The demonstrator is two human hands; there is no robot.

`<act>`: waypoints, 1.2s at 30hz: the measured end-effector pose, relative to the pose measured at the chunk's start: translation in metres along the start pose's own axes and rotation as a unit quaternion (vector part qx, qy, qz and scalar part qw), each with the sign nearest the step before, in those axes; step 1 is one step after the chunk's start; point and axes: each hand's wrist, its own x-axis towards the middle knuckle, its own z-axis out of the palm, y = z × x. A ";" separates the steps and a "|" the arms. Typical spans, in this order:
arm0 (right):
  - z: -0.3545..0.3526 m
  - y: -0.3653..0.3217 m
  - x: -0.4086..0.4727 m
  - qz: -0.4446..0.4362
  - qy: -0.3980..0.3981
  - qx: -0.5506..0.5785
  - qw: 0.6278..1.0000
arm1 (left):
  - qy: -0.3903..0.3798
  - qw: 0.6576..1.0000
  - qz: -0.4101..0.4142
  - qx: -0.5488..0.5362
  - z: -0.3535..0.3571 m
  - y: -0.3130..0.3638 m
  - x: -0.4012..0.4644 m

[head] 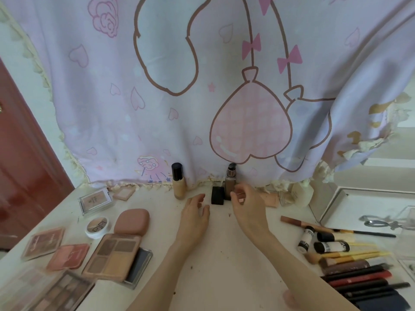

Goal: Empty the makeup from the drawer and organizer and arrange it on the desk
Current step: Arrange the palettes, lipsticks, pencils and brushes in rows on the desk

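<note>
Readable text is scarce: the round white compact point(97, 224) at left shows "PIPI" on its lid, one white tube point(305, 239) at right starts "PINK", the rest too blurred. Clear-cased powder compact point(96, 200) has a label, unreadable. Both hands sit mid-desk toward the back: left hand point(195, 217) flat-ish, fingers loosely spread, holding nothing, just left of a small black cap/box point(217, 195); right hand point(248, 204) w/ fingers curled near the brown pump bottle point(230, 180), can't tell if it pinches anything. Beige foundation bottle w/ black cap point(179, 181) stands upright at the back edge, left of the black box. Left side of desk point(224, 254): pink puff case point(132, 221), four-pan palette point(112, 255) lying over a dark compact, blush pans point(67, 257), bigger shadow palette point(59, 292) at the near corner. Right side: brushes and pencils point(357, 272) laid in a rough row, plus a cream bottle point(302, 193) by the back edge. Open room is the centre strip between the two arms and in front of them; sides crowded. Desktop is off-white w/ dark specks. Behind hangs a lilac cartoon cloth point(157, 97) w/ hearts, bows, fringe touching the desk; red-brown door point(20, 153) at left; clear organizer point(381, 218) at right edge.
</note>
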 end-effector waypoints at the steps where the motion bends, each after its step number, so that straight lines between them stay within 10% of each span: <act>1: 0.004 -0.003 -0.010 -0.029 -0.009 -0.015 0.999 | 0.023 1.000 0.007 -0.013 -0.008 0.001 -0.004; 9: 0.040 -0.006 -0.050 -0.225 -0.294 -0.221 0.902 | 0.116 0.992 0.026 0.040 -0.071 -0.005 0.000; 26: 0.047 -0.005 -0.045 -0.184 -0.312 -0.205 0.909 | -0.019 0.985 0.129 0.114 -0.087 0.016 0.065; 36: 0.017 -0.049 -0.040 0.041 -0.301 0.134 0.943 | -0.063 0.990 0.115 0.050 -0.116 0.054 0.004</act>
